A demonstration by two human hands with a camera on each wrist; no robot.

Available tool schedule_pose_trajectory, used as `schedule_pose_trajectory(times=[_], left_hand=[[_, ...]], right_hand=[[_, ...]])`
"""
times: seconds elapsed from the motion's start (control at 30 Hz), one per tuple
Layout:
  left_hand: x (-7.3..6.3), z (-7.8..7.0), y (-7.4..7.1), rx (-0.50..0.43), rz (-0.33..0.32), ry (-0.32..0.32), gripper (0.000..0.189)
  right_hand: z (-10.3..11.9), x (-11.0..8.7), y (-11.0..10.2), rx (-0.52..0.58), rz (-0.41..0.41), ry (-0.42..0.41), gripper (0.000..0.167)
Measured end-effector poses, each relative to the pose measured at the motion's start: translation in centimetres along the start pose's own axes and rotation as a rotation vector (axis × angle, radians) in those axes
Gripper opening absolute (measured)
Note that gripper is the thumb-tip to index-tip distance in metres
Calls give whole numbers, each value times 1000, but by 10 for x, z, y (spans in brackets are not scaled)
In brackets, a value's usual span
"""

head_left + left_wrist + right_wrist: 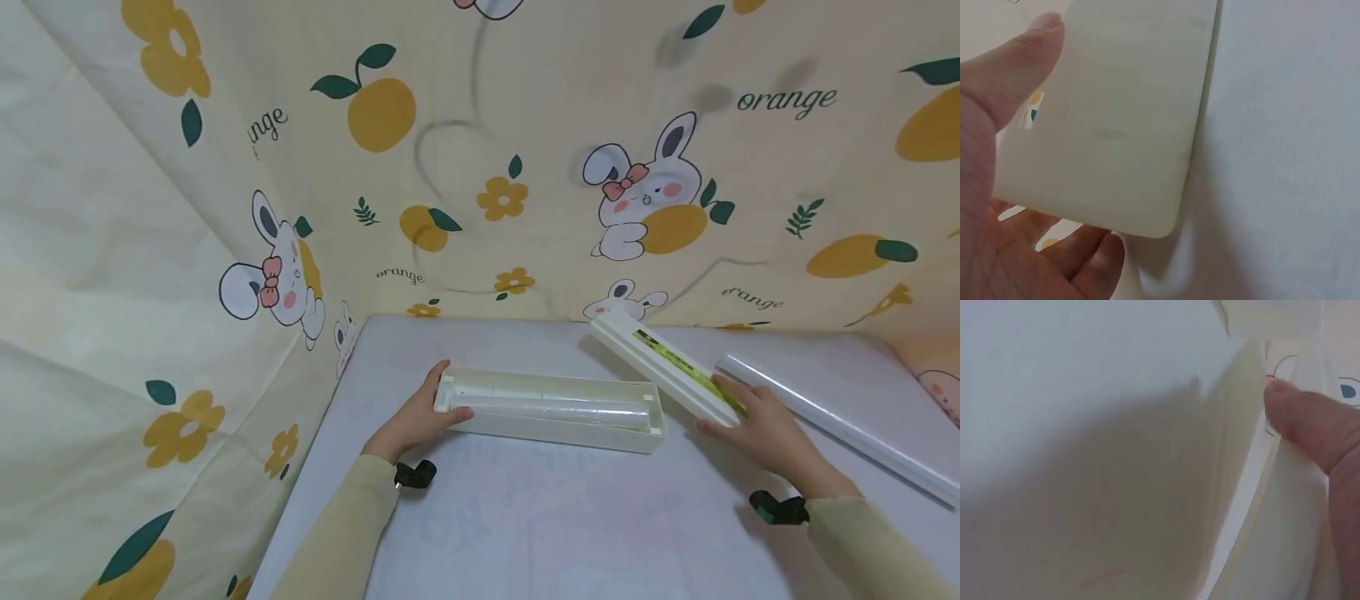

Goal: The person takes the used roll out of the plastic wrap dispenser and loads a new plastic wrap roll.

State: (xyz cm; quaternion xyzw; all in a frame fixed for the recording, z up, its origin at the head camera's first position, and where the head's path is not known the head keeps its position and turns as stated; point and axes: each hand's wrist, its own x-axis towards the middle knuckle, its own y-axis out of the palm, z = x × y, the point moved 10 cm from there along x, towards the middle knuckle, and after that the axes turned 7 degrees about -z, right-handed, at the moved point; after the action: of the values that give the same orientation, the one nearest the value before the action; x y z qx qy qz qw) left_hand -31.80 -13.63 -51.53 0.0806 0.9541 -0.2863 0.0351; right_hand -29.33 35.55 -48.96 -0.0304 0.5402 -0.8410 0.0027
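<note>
A long white plastic box [555, 435], without its cover, holds a clear roll of plastic film [555, 410]. My left hand [420, 417] grips the box's left end, thumb at the near edge and fingers round the far side. In the left wrist view the smooth end wall [1116, 137] of the box lies between thumb and fingers. My right hand [765, 429] holds a long white lid [626, 340] with a yellow-green label, tilted above the table to the right of the box. The right wrist view shows the thumb [1310, 419] along the lid's edge.
A second, longer clear roll [847, 433] lies slanted on the white table [570, 517], at the right behind my right hand. Behind and to the left hangs a cream cloth [540, 108] printed with rabbits and oranges, along the table's edges.
</note>
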Motion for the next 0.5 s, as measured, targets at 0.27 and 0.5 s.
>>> schedule_pose_trajectory(times=[0.27,0.5], left_hand=[[-1,-1,0,-10,6,5,108],[1,3,0,-3,-3,-2,110]], right_hand=[[-3,-1,11,-22,12,6,103],[-6,-2,18,-56,-26,20,104]])
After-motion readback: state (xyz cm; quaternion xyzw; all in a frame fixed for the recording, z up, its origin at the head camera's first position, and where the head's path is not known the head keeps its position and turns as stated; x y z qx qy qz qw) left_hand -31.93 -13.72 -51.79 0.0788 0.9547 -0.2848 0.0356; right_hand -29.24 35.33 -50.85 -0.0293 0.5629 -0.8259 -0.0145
